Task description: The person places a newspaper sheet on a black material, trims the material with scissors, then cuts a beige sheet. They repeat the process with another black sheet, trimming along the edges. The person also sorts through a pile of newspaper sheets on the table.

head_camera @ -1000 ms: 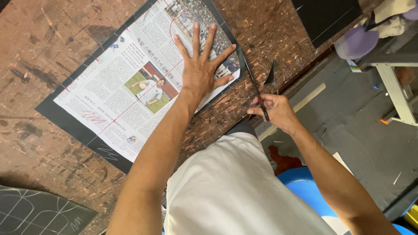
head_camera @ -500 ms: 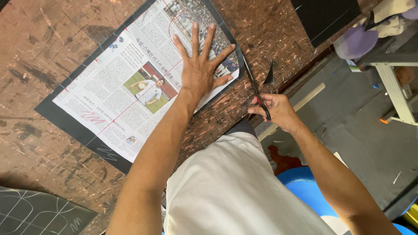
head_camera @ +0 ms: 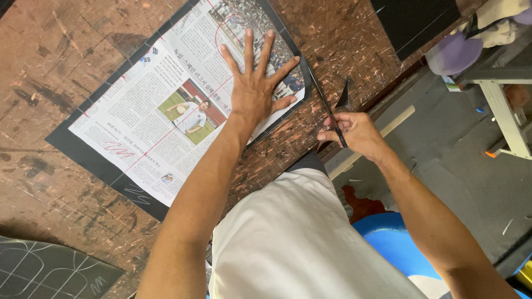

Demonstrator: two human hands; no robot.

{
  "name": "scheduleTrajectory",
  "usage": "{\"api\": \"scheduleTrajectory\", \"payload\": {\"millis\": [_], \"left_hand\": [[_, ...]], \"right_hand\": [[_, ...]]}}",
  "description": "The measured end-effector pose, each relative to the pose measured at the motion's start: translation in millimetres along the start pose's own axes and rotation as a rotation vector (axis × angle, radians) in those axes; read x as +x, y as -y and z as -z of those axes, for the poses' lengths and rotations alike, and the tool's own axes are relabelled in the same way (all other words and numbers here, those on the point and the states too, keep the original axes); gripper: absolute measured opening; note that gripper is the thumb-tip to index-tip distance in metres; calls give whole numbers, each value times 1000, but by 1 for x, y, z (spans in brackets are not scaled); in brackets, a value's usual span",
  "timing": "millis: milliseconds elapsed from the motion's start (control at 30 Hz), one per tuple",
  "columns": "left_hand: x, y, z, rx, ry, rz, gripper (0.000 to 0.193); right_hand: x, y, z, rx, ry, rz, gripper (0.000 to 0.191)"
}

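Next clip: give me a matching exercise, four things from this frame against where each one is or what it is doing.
1. left hand
2. right hand
3. newspaper
4. black sheet

a. lies under the printed page
b. grips scissors at the sheet's edge
c. pressed flat, fingers spread
d. lies on the dark sheet

Pairs: 1-c, 2-b, 3-d, 4-a

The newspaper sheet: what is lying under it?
Under the newspaper sheet a black sheet shows as a border, on the brown table. Its middle is covered.
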State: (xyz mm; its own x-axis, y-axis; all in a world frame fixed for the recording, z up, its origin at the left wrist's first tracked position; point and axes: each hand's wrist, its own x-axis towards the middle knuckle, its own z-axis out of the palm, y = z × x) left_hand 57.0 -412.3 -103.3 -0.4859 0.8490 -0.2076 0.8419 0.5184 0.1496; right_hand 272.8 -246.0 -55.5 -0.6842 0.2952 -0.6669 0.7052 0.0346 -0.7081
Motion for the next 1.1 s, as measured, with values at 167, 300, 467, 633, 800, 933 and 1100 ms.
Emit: {"api": "scheduleTrajectory", "payload": {"millis": [167, 300, 467, 633, 800, 933, 1100], "left_hand": [[1, 0, 0, -10, 13, 3, 88], [2, 0, 0, 1, 16, 2, 89], [2, 0, 0, 4, 29, -1, 89], [0, 0, 2, -9, 19, 4, 90], [1, -1, 7, -28, 29, -3, 90], [-8, 3, 10, -19, -4, -18, 93], [-43, 26, 3, -29, 30, -18, 101]], "right_hand": [[0, 3, 4, -130, -39, -98, 34], [0, 7, 5, -90, -27, -115, 36], [0, 6, 6, -34, -15, -124, 36], [4, 1, 10, -25, -6, -138, 34], [-3, -16, -7, 102, -39, -154, 29], [-37, -47, -61, 237, -383, -145, 31], [-63, -76, -89, 400, -590, -114, 32]]}}
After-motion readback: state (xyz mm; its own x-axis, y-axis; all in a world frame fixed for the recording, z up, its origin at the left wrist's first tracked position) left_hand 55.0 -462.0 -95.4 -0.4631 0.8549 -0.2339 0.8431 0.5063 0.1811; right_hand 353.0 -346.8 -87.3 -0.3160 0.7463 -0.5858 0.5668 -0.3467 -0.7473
